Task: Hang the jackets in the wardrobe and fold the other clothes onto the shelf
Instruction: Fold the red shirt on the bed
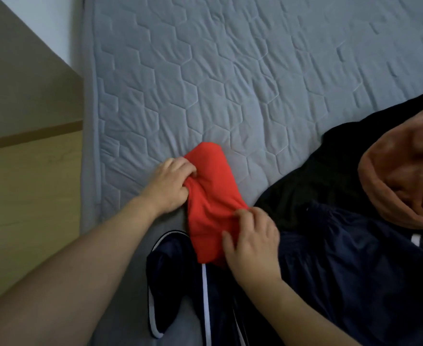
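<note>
The fingers of the left hand (169,184) are curled into the left edge of a red cloth (210,206), bunching the fabric into a tight gather between thumb and fingertips; the fingers of the right hand (251,242) are bent and pinch the cloth's right edge lower down, the thumb lying along its lower part; both hands have hold of the same piece — neither holds anything else. The cloth is folded or bunched into a narrow, longish bundle that runs from the bed surface towards the person; its upper end rests on the mattress (230,71), its lower end lies over a navy jacket (342,283) with white stripes.

That jacket is spread across the lower right of the bed, one sleeve or hem curling round at the bottom beside the left forearm; just beyond it, touching, lies a black garment (330,176), and on top of that, at the right edge of view, an orange-brown garment (400,171) in loose folds. The mattress has a grey quilted cover with a hexagon pattern; to its left stand a wooden panel (30,196) and a pale wall (63,18).
</note>
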`<state>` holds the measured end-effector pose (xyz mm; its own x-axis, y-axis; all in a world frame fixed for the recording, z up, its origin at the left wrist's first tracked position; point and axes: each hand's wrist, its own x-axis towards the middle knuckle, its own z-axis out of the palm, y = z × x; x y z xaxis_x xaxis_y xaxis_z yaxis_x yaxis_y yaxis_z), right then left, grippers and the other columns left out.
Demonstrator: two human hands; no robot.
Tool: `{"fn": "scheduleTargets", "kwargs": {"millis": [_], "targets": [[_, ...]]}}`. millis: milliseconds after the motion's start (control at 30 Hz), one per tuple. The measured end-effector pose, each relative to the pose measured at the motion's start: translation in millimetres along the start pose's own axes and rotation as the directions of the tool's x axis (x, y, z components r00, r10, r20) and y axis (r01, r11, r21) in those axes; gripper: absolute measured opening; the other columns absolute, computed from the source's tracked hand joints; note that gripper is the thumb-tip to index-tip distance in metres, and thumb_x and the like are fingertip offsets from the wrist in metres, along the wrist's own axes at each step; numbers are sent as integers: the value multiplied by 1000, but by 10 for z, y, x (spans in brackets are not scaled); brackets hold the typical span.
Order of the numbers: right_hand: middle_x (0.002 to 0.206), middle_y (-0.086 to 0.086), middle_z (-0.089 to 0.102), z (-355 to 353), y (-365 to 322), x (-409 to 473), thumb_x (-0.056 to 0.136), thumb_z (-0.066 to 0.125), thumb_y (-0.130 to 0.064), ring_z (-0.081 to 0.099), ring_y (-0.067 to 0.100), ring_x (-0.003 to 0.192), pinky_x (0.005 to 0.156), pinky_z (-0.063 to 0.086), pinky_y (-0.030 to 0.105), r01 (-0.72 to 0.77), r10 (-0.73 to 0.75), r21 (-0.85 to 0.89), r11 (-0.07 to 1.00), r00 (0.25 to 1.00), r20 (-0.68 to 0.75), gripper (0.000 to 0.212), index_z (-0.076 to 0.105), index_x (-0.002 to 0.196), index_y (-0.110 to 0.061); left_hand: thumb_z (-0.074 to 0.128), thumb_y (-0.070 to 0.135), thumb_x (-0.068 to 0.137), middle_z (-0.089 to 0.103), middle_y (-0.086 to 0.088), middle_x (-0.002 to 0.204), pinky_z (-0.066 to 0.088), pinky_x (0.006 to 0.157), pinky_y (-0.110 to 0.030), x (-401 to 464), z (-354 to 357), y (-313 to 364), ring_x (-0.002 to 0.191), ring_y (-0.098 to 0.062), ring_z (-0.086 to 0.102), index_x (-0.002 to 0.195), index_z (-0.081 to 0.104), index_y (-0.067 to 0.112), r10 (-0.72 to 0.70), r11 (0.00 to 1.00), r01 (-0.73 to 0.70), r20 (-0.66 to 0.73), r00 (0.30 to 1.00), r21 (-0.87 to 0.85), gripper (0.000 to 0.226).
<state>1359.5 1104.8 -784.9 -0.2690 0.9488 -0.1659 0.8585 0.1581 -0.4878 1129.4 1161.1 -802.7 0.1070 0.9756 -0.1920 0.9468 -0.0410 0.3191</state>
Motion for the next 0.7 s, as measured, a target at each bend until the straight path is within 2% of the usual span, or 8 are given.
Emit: {"fn": "scheduleTargets", "kwargs": {"millis": [67,133,233,300,433,567,633,700], "targets": [[131,15,45,23,94,50,76,73,-43,45,32,119,103,35,42,-270,262,75,960,960,104,74,43,135,-10,36,39,79,59,-8,108,28,101,-33,102,40,33,113,-29,48,89,68,8,-238,934,222,-25,971,-279,46],[132,9,45,47,144,131,76,70,-51,42,28,123,104,31,37,-345,335,-5,939,910,246,83,33,141,-14,44,54,89,49,-5,119,21,108,-30,191,103,58,124,-26,36,88,62,11,-465,817,441,27,885,-371,47],[111,3,60,60,131,293,76,67,-49,52,28,108,91,38,38,-304,320,-101,947,880,351,49,53,112,-19,60,50,88,46,-14,130,28,109,-34,211,246,17,127,-32,38,112,49,10,-563,757,520,9,826,-396,48],[94,4,66,71,136,382,74,72,-30,60,25,90,79,49,36,-424,313,183,887,843,436,28,57,94,-17,62,46,89,47,-16,138,31,110,-37,242,289,-29,129,-33,41,133,42,8,-558,732,512,35,829,-449,62],[81,8,68,-1,253,415,71,69,6,62,21,73,63,53,30,-585,423,739,334,794,437,29,62,93,-11,66,43,87,66,-13,113,47,96,-40,321,231,-131,107,-29,61,112,58,7,-546,608,560,216,810,-564,44],[94,10,69,-221,364,511,78,63,8,65,20,78,69,56,33,-404,567,898,-174,704,427,41,59,115,-9,71,37,84,69,-1,98,52,84,-33,218,9,22,90,-16,66,98,57,19,-526,316,375,167,834,-872,26],[112,14,68,-283,388,666,84,61,3,67,23,90,75,57,36,-383,587,882,-273,660,468,45,55,127,-9,70,41,78,67,4,99,52,83,-28,136,-32,141,88,-8,65,98,52,25,-627,244,277,66,776,-930,31],[121,15,65,-292,336,842,90,63,-16,65,27,105,85,55,40,-531,478,816,-228,669,569,42,53,131,-11,69,33,82,65,3,108,51,90,-32,51,44,218,95,-9,63,110,47,28,-663,273,330,72,745,-904,37]]}}
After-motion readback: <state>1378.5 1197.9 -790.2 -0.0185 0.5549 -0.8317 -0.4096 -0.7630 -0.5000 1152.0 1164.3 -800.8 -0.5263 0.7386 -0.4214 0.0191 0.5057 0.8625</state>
